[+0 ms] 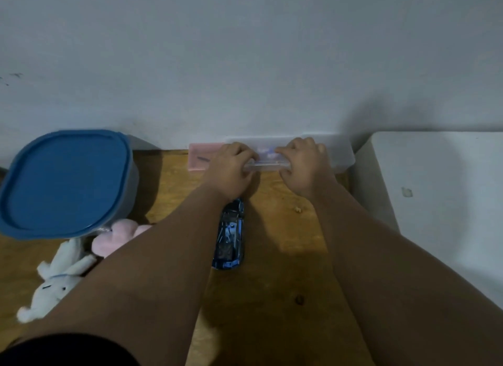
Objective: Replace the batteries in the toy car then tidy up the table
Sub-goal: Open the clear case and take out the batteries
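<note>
So both hands, left hand (231,169) and right hand (302,164), are clamped on the clear box (337,153) by the wall; toy car (230,235) sits between the forearms, pry the lid evenly

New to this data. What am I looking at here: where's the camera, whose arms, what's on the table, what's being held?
There is no robot. A person works with bare hands, and the single picture comes from a wide-angle camera on their head, looking forward and down, so both arms reach in from the bottom edge.

The left hand and right hand both grip a small clear plastic case at the far side of the wooden table, close to the wall. Its contents are too blurred to name. Behind it sits a translucent box, with a pink case to its left.

Nearer, between the forearms, lies the blue toy car. On the left stand a container with a blue lid, a white plush toy and a pink plush toy. A white surface adjoins on the right.
</note>
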